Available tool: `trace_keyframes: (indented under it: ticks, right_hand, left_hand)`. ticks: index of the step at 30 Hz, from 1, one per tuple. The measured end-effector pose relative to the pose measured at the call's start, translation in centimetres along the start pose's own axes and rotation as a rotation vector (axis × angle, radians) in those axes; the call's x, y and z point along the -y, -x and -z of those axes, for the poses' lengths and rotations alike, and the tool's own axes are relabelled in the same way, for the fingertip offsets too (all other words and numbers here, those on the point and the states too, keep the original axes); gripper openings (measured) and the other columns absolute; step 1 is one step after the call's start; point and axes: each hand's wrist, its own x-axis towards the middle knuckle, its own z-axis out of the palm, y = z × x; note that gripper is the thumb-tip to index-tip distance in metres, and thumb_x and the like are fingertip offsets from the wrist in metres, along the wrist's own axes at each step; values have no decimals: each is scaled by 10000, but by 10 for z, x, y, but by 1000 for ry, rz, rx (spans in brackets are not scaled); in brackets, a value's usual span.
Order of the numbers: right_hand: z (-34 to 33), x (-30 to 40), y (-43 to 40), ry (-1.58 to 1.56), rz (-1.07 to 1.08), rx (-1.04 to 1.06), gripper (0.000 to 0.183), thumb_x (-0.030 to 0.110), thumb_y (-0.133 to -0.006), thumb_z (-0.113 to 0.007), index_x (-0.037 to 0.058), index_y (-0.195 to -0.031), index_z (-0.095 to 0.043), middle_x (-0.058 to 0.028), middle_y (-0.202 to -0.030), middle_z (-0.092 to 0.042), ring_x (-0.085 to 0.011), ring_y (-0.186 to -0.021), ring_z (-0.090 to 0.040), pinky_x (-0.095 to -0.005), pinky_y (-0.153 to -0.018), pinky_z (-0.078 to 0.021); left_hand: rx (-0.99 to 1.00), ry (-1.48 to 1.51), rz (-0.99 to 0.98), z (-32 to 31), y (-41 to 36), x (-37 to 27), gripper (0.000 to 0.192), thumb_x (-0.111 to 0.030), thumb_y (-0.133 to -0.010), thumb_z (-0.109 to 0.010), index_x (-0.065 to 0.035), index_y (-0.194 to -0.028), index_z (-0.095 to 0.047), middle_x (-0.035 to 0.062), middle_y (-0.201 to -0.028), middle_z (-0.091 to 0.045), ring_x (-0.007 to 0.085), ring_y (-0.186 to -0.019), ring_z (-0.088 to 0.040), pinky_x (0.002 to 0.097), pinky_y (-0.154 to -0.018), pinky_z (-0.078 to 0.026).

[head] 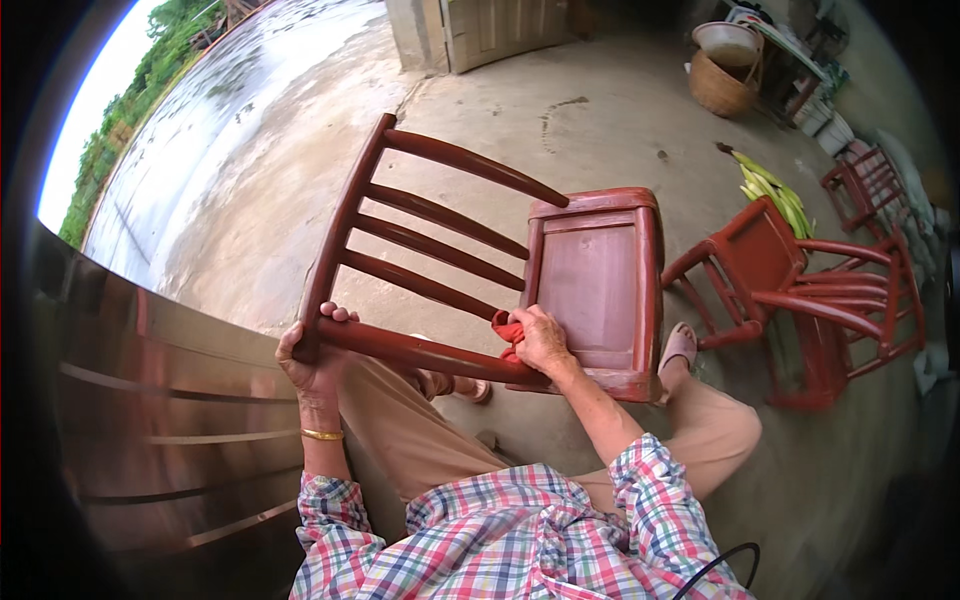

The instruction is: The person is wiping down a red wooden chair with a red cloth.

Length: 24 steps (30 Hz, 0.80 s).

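A reddish-brown wooden chair (589, 289) lies tilted before me, its spindled back towards the left and its worn seat panel on the right. My left hand (311, 360) grips the corner of the backrest where the top rail meets the side post (435, 356). My right hand (540, 341) presses a bunched red cloth (508, 330) against the chair back near the seat, by the lower end of a spindle. Part of the cloth is hidden under the fingers.
Other red wooden chairs (761, 244) stand at the right, beside green plantain-like fruit (776, 191). A wicker basket (716, 86) holding a white basin (726, 43) is at the back right. A shiny brown panelled surface (187, 405) rises close on my left.
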Motion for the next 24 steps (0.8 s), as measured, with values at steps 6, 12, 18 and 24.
trace_keyframes:
  ticks: [6, 12, 18, 24]
  right_hand:
    - [37, -22, -6, 16, -85, -91, 353, 56, -676, -609, 139, -1019, -604, -182, -945, -582, -393, -904, -573, -475, -789, -481]
    - [87, -48, 11, 95, -126, -426, 403, 20, -667, -616, 92, -1060, -562, -193, -953, -574, -388, -899, -567, -437, -784, -470]
    - [87, -78, 23, 196, -221, -452, 468, 14, -653, -666, 105, -1093, -539, -169, -993, -545, -378, -914, -558, -436, -789, -476]
    - [96, -120, 22, 63, -260, -551, 451, 64, -669, -688, 75, -1096, -541, -188, -989, -573, -378, -936, -563, -430, -802, -475]
  left_hand:
    - [126, -178, 24, -32, -53, -17, 574, -215, -745, -576, 134, -1178, -435, 186, -1019, -545, 296, -927, -546, 464, -979, -373]
    - [127, -268, 164, -63, -146, -45, 595, -203, -757, -564, 137, -1223, -416, 259, -1102, -554, 347, -948, -571, 503, -982, -385]
    - [-15, -585, 44, -114, -212, -21, 432, -129, -785, -585, 92, -1140, -473, 259, -1030, -570, 357, -906, -589, 494, -853, -484]
    - [14, -549, -3, -124, -251, -10, 361, -121, -813, -630, 54, -1094, -488, 230, -993, -573, 350, -837, -593, 464, -759, -523]
